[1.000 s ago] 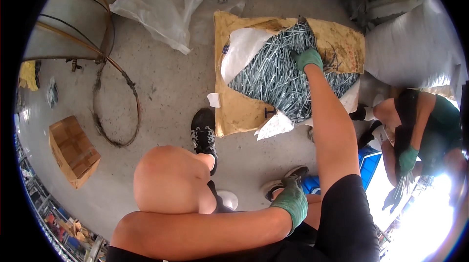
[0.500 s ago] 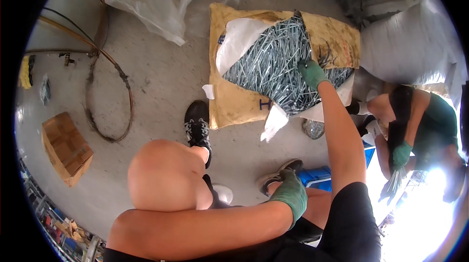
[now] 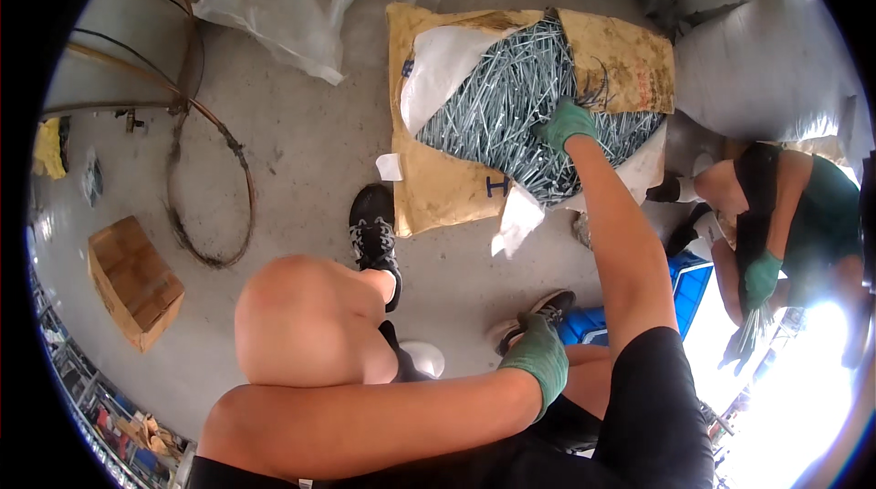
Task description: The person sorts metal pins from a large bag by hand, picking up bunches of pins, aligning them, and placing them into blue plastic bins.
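My right hand (image 3: 566,124), in a green glove, reaches into a heap of long, thin, silvery metal rods (image 3: 484,106), like nails or screws. Its fingers are bent against the rods near the middle of the heap. The rods lie in a torn-open brown paper sack (image 3: 438,202) with a white lining, flat on the floor. My left hand (image 3: 538,361), gloved in green too, rests over my lap with its back turned up. It looks curled closed; its fingertips and anything in them are hidden.
A blue plastic crate (image 3: 689,288) stands right of my feet. Beyond it, a crouching person's gloved hand (image 3: 760,281) holds a bunch of rods. A cardboard box (image 3: 137,284) and looped hose (image 3: 246,188) lie left. Plastic sheeting (image 3: 274,15) lies at the back; a wrapped bulk (image 3: 766,69) stands far right.
My right hand has shifted slightly left within the heap of rods. My left hand has stayed nearly still. The other person's hand has moved slightly.
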The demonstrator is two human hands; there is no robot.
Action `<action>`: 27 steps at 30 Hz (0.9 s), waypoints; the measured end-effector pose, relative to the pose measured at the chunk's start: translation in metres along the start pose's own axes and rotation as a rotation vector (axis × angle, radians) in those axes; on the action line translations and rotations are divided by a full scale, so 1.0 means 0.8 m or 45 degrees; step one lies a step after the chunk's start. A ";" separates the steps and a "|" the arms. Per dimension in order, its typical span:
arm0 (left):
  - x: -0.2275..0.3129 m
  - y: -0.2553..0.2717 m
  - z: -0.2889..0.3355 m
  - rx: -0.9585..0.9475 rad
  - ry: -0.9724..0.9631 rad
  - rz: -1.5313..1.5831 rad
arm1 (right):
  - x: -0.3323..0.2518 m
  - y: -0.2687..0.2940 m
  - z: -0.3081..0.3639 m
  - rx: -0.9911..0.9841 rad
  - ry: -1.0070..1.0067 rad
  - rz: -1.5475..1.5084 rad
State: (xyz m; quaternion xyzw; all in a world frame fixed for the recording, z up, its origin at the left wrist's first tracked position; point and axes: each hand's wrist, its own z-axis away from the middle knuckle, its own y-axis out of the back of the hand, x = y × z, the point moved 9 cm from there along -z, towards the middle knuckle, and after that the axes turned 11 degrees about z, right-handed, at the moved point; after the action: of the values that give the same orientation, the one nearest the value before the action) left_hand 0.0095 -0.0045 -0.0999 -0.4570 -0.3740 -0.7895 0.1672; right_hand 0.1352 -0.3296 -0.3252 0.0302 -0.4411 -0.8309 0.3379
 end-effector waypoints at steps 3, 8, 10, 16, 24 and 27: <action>0.000 -0.004 0.002 0.000 0.010 -0.001 | 0.004 -0.008 0.008 0.089 -0.147 -0.141; 0.002 -0.003 -0.004 -0.017 0.019 -0.012 | 0.003 -0.016 0.014 0.115 -0.199 -0.237; 0.004 -0.006 -0.008 -0.018 0.018 -0.008 | 0.001 -0.020 0.007 0.087 -0.175 -0.225; -0.004 -0.013 -0.004 0.002 0.001 0.010 | 0.011 -0.035 -0.007 0.094 0.133 -0.094; -0.006 -0.012 0.007 -0.057 -0.036 -0.035 | 0.040 0.005 0.008 0.069 0.283 -0.122; 0.008 -0.018 -0.015 -0.026 0.017 -0.083 | 0.054 0.026 0.022 0.043 0.313 -0.287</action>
State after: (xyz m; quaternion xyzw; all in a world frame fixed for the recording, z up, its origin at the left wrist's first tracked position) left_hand -0.0099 -0.0038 -0.1041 -0.4410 -0.3796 -0.8013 0.1390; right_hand 0.1071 -0.3502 -0.2881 0.1865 -0.4044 -0.8460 0.2934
